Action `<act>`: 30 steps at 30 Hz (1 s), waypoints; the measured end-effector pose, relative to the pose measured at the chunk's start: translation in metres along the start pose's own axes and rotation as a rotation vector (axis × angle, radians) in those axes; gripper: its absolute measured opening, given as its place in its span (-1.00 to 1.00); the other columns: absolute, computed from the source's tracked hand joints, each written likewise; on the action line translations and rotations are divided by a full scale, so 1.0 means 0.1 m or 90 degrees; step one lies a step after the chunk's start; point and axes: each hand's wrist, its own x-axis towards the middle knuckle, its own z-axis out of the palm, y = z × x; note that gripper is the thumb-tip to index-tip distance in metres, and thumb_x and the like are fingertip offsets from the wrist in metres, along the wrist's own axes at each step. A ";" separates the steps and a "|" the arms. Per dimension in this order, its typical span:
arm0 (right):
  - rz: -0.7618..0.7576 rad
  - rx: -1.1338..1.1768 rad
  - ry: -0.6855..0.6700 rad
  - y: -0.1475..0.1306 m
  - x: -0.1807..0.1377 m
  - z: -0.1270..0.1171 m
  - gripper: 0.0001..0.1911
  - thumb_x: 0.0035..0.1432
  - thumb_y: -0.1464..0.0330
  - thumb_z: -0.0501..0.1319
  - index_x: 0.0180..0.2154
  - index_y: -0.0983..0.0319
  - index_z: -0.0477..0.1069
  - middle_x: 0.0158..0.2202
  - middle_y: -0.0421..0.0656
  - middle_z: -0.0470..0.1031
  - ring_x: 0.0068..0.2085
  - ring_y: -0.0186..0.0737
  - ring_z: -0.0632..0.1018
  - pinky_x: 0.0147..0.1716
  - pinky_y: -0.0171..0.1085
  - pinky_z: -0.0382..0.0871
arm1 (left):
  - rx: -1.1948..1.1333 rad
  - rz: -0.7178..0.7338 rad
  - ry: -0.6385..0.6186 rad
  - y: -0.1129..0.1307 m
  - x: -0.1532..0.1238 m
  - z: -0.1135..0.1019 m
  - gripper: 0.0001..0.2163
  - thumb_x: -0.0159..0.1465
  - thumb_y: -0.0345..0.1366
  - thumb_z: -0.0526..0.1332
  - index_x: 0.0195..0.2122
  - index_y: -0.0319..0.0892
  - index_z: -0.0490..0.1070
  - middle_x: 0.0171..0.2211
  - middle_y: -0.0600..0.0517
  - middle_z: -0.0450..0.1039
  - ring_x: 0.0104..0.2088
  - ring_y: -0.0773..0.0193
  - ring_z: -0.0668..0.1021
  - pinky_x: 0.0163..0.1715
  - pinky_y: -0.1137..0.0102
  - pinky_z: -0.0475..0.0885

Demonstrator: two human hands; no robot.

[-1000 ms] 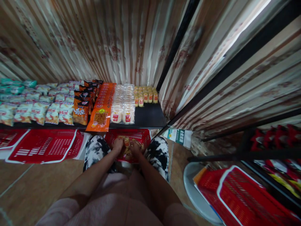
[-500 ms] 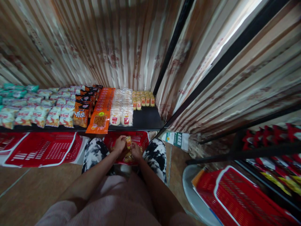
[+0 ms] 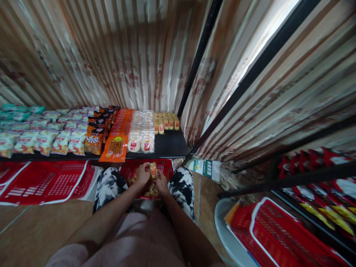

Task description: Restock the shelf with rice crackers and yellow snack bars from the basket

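Over a red basket (image 3: 168, 167) between my knees, a small yellow snack packet (image 3: 153, 170) with an orange-red label is held upright. My left hand (image 3: 142, 175) is closed, its fingertips at the packet's upper left edge. From the lower right, my right hand (image 3: 161, 182) pinches the same packet. Several more yellow packets (image 3: 151, 190) lie in the basket below, partly hidden by my hands. On the black shelf (image 3: 172, 142) in front, rows of similar small yellow packets (image 3: 166, 124) stand beside clear-wrapped white round cakes (image 3: 147, 144).
An orange snack bag (image 3: 115, 142) and rows of white chip bags (image 3: 55, 142) fill the shelf's left. Red baskets stand below left (image 3: 58, 181) and at right (image 3: 278, 230). A black shelf post (image 3: 236, 85) slants up at right, before striped curtains (image 3: 125, 55).
The view has shifted slightly, so the shelf sits a little lower and further left. My hands stay over the basket with the same packet, which is now tilted slightly differently.
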 end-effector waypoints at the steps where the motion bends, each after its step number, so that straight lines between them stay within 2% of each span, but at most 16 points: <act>1: 0.010 -0.001 0.012 -0.02 0.00 -0.02 -0.62 0.17 0.34 -0.05 0.00 0.15 0.33 -0.13 -0.15 0.51 -0.14 -0.17 0.51 -0.19 -0.22 0.43 | -0.027 0.011 0.003 0.02 -0.01 0.01 -0.68 0.15 -0.51 0.09 -0.06 -0.22 0.35 -0.09 -0.09 0.47 -0.13 0.32 0.52 -0.06 0.43 0.38; 6: 0.026 -0.033 0.047 -0.13 -0.03 -0.11 -0.63 0.15 0.32 -0.01 -0.03 0.14 0.38 -0.07 -0.12 0.49 -0.07 -0.14 0.50 -0.10 -0.19 0.40 | -0.151 0.021 -0.032 0.12 -0.07 0.06 -0.65 0.16 -0.53 0.07 -0.01 -0.23 0.26 -0.07 -0.09 0.46 -0.13 0.36 0.52 -0.10 0.47 0.40; 14: -0.056 -0.026 0.141 -0.18 -0.07 -0.22 -0.57 0.17 0.27 -0.05 0.02 0.24 0.34 -0.04 -0.04 0.49 -0.04 -0.17 0.50 0.00 -0.20 0.31 | -0.248 0.057 -0.014 0.23 -0.10 0.17 -0.65 0.13 -0.53 0.11 -0.05 -0.18 0.30 -0.21 -0.02 0.51 -0.24 0.35 0.55 -0.14 0.41 0.42; 20: -0.083 -0.088 0.153 -0.28 -0.08 -0.34 -0.50 0.20 0.18 -0.08 0.00 0.31 0.36 -0.05 0.03 0.47 -0.01 -0.11 0.48 0.02 -0.16 0.30 | -0.262 0.088 -0.030 0.32 -0.07 0.22 -0.66 0.16 -0.48 0.09 -0.02 -0.19 0.29 -0.24 -0.02 0.49 -0.28 0.35 0.53 -0.18 0.42 0.42; 30: -0.126 -0.146 0.196 -0.37 -0.04 -0.50 -0.53 0.12 0.17 0.04 -0.04 0.30 0.41 -0.18 0.00 0.45 -0.17 -0.14 0.50 -0.14 -0.22 0.40 | -0.210 0.079 -0.019 0.49 -0.03 0.23 -0.62 0.17 -0.46 0.10 0.04 -0.20 0.23 -0.25 -0.01 0.47 -0.30 0.36 0.52 -0.22 0.44 0.44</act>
